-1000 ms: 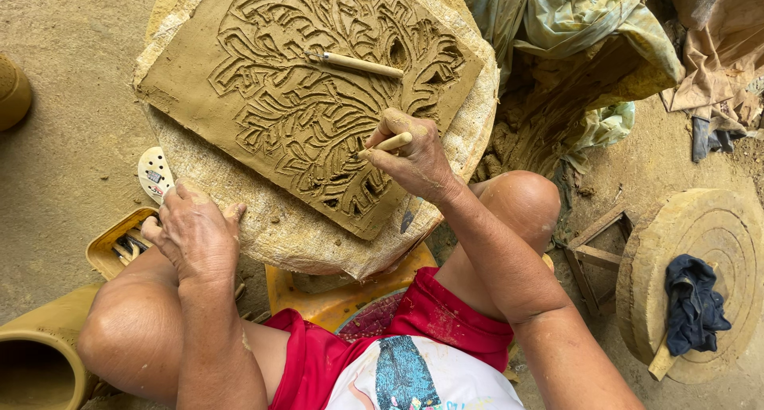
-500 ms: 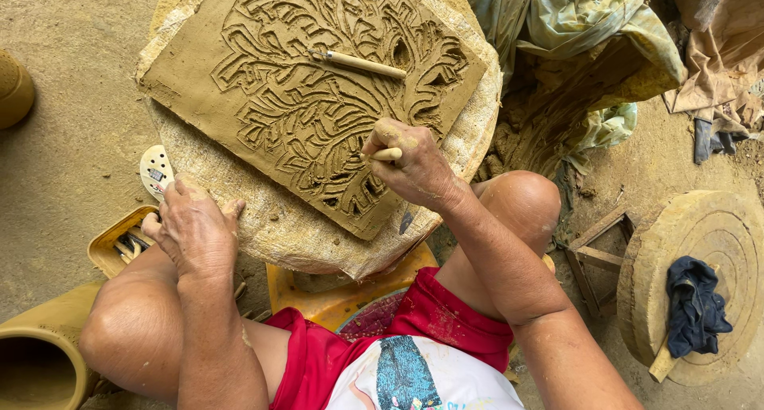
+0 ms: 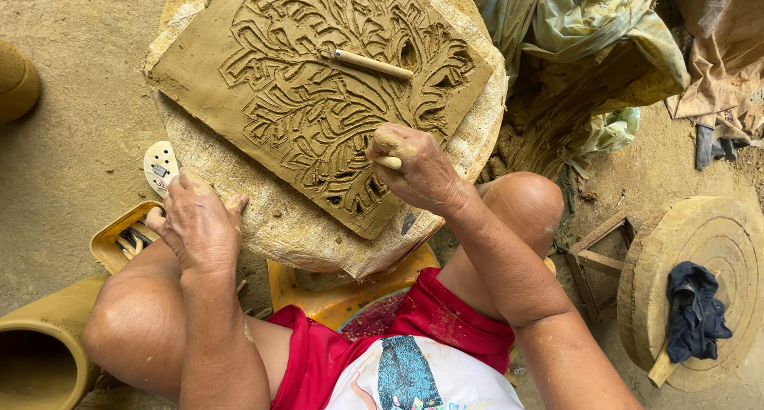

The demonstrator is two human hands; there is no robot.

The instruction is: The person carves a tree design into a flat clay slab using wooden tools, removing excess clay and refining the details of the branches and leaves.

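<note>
**Carving hand down on the clay slab**

Right hand (image 3: 420,171) is curled tight round a small wooden carving tool (image 3: 389,162), only its pale butt end poking out by the thumb; tip hidden under the fingers, so can't tell where exactly it meets the clay. Fist sits on the near-right part of the clay slab (image 3: 318,100), over the lower branches of the carved tree pattern.

Left hand (image 3: 199,223) is off the slab's near-left corner, fingers loosely bent, palm down, resting on the sackcloth-covered round board (image 3: 302,235) that carries the slab. Holding nothing as far as I can see.

On the slab itself, toward its far side: a second wooden-handled tool (image 3: 370,62) lying loose across the carving, well apart from both hands.

Left of the slab, on the ground: a small white perforated piece (image 3: 161,165), and just nearer the person a yellow tray (image 3: 107,243) w/ a few dark tools in it. Nearer still, bottom-left, mouth of a clay pot (image 3: 40,362). Under the board, a yellow stool (image 3: 334,295) shows betw. the knees.

Right of the slab: crumpled plastic sheeting (image 3: 589,28) at the far side, and further right a round wooden disc (image 3: 700,283) w/ a dark blue rag (image 3: 696,310) on it.
</note>
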